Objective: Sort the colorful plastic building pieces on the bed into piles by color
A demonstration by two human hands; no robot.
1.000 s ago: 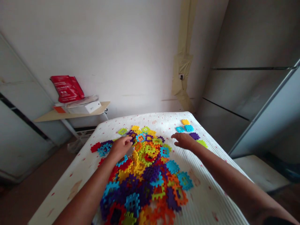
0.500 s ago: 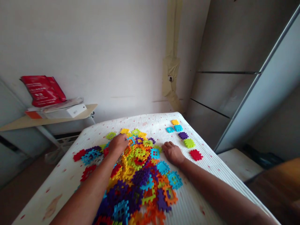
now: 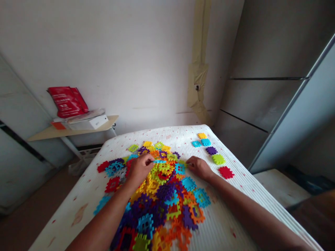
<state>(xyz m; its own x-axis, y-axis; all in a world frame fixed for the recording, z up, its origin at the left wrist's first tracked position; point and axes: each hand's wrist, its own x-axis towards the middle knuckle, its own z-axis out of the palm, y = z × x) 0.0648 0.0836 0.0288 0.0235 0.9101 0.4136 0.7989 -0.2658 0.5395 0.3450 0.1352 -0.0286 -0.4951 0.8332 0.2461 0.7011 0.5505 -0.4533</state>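
Centrally, a many-coloured heap of flat, square, toothed, plastic-looking pieces (image 3: 165, 191) lies on a white, ribbed, red-flecked cloth cover (image 3: 180, 137); clock positions are read from the heap's middle, with twelve facing the pale, plain wall (image 3: 143, 62). The left hand (image 3: 140, 168), at half past ten, pinches a light-blue, toothed, plastic-looking piece (image 3: 159, 161) between thumb and fingers; seen nearly edge-on, this piece lies just short of twelve o'clock, over the heap. The right hand (image 3: 201, 168), at two o'clock, has its fingers curled at a lime-green, flat, plastic-looking piece (image 3: 184, 162) on the heap's rim at one o'clock; whether they grasp it or merely touch it cannot be told. Apart from the heap, between one and half past two, a staggered line runs from a solid yellow toothed square (image 3: 202, 135) through a deep-purple toothed square (image 3: 211, 150) to a bright-red toothed square (image 3: 226, 172). The step in hand appears to be picking single pieces from the heap's far side. The next move seems to call for a steady pinch by the left hand and, by the right, a secure hold on the lime-green edge.
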